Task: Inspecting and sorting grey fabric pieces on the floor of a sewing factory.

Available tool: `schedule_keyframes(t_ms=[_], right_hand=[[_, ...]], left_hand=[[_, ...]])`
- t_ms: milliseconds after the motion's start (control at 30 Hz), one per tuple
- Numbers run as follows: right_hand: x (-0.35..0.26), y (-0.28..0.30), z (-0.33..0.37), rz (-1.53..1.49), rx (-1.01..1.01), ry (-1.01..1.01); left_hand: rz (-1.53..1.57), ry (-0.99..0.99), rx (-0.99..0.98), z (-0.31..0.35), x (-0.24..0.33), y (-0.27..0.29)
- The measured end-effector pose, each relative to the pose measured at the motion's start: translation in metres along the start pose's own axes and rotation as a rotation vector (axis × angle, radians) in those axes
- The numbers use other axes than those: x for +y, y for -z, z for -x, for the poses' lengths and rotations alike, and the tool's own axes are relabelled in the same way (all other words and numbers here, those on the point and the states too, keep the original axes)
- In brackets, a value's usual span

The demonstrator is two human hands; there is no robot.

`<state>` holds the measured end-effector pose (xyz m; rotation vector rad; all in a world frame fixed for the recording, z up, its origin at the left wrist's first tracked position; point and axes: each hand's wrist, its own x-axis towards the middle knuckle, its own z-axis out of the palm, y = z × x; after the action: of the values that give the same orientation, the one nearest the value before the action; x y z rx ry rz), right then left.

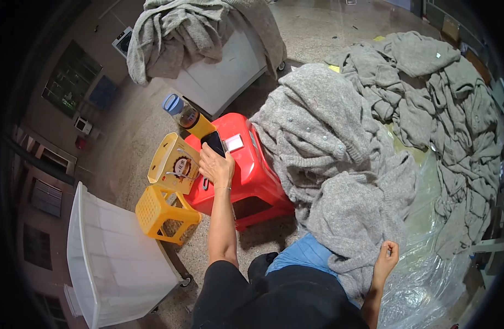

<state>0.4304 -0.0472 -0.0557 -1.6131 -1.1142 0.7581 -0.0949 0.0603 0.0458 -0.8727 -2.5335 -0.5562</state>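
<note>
L hand (215, 166) on blk phone (213, 143); R hand (387, 260) nr gry knit (348, 211).

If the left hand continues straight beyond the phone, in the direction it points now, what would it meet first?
Probably the blue-capped bottle, past the phone at the left hand, though depth is unclear.

Pale printed characters on a dark round emblem (182, 166), front panel of a yellow carrier bag (175, 179), left of the red stool (254, 167), smaller reddish print lower on the same panel, too small to read.
</note>
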Motion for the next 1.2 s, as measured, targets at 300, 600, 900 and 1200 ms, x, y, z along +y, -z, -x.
schedule_keyframes(t_ms=[300,600,900,1200], right_hand=[[0.008,0.001,0.000,0.050,-0.019,0.029],[-0.022,0.002,-0.001,0.005,-0.037,0.007],[-0.115,0.003,0.011,0.126,-0.324,0.191],[-0.117,0.030,0.002,0.113,-0.277,0.059]], left_hand=[[-0.009,0.111,0.048,-0.014,0.002,-0.011],[0.014,-0.230,0.088,0.026,0.019,0.033],[1.225,-0.869,-1.441,0.257,0.130,0.078],[1.427,-0.846,-1.545,0.294,0.127,0.064]])
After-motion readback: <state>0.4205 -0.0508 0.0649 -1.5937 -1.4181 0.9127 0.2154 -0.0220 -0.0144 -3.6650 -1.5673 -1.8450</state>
